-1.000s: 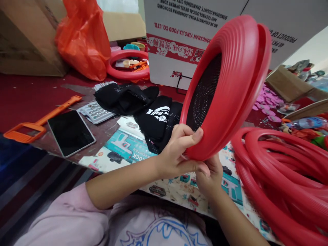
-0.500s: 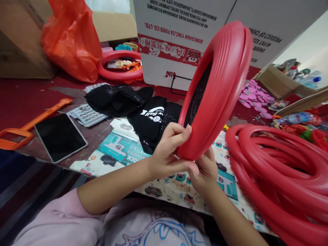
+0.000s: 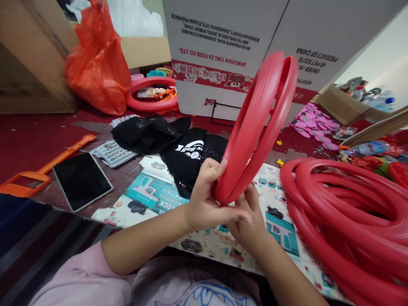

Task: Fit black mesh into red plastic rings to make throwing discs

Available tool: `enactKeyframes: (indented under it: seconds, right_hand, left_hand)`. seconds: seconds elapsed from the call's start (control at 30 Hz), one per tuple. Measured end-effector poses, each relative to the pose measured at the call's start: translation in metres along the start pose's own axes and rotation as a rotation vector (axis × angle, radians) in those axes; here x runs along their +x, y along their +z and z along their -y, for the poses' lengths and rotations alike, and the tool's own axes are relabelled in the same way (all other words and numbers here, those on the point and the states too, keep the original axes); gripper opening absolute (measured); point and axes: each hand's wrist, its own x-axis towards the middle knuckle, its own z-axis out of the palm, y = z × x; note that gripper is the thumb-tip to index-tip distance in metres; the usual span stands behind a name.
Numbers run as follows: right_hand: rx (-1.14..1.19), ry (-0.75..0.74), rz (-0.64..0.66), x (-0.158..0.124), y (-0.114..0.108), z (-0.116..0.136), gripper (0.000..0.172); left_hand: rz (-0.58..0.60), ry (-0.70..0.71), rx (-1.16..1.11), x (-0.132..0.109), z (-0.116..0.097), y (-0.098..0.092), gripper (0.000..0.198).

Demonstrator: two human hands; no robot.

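Note:
Two red ribbed rings point(image 3: 255, 127) stand nearly on edge above the printed cardboard point(image 3: 204, 242), pressed together at the bottom and parted by a gap toward the top. My left hand point(image 3: 207, 199) grips their lower left edge, thumb stretched underneath. At the lower right edge, my right hand point(image 3: 250, 216) has its fingers closed behind the rings, partly hidden. Behind my left hand lies black mesh fabric with white print point(image 3: 191, 153). More black fabric point(image 3: 148, 134) is bunched beside it.
Several red rings point(image 3: 344, 212) are piled at the right. A tablet point(image 3: 83, 180), an orange handled piece point(image 3: 60, 159) and silver parts in a tray point(image 3: 114, 153) lie left. Behind stand a white carton point(image 3: 204, 100) and an orange bag point(image 3: 97, 63). Pink discs point(image 3: 314, 121) lie at back right.
The held rings have turned more edge-on and dropped slightly, and a gap has opened between them. The black mesh seen inside the ring is now out of sight. The camera view has shifted slightly.

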Motion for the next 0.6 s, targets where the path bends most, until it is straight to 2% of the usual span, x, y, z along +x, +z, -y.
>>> enactKeyframes:
  seconds: [0.1, 0.2, 0.27, 0.33, 0.43, 0.5, 0.53, 0.6]
  right_hand:
    - [0.004, -0.015, 0.025, 0.003, -0.001, 0.003, 0.046]
    - [-0.068, -0.055, 0.043, 0.007, -0.003, 0.008, 0.043]
    - [-0.108, -0.083, 0.051, 0.012, -0.006, 0.012, 0.045]
    - [-0.123, -0.081, 0.082, 0.017, -0.011, 0.016, 0.047]
    - [-0.152, -0.115, 0.026, 0.018, -0.032, 0.023, 0.041]
    - [-0.233, -0.209, -0.169, 0.015, -0.061, 0.031, 0.041]
    - [-0.326, -0.266, -0.265, 0.013, -0.078, 0.035, 0.046]
    - [-0.585, -0.301, -0.363, 0.010, -0.116, 0.043, 0.062]
  left_hand:
    - [-0.087, -0.093, -0.052, -0.002, -0.006, 0.006, 0.083]
    - [-0.113, -0.171, -0.109, 0.004, -0.015, 0.007, 0.068]
    - [-0.106, -0.206, -0.027, 0.013, -0.021, 0.003, 0.056]
    - [-0.042, -0.199, 0.204, 0.024, -0.026, -0.004, 0.041]
    - [0.113, 0.024, 0.605, 0.040, -0.031, -0.016, 0.030]
    - [0.208, 0.226, 0.746, 0.050, -0.034, -0.023, 0.033]
    - [0.263, 0.304, 0.781, 0.055, -0.036, -0.025, 0.035]
    - [0.405, 0.434, 0.807, 0.063, -0.041, -0.028, 0.037]
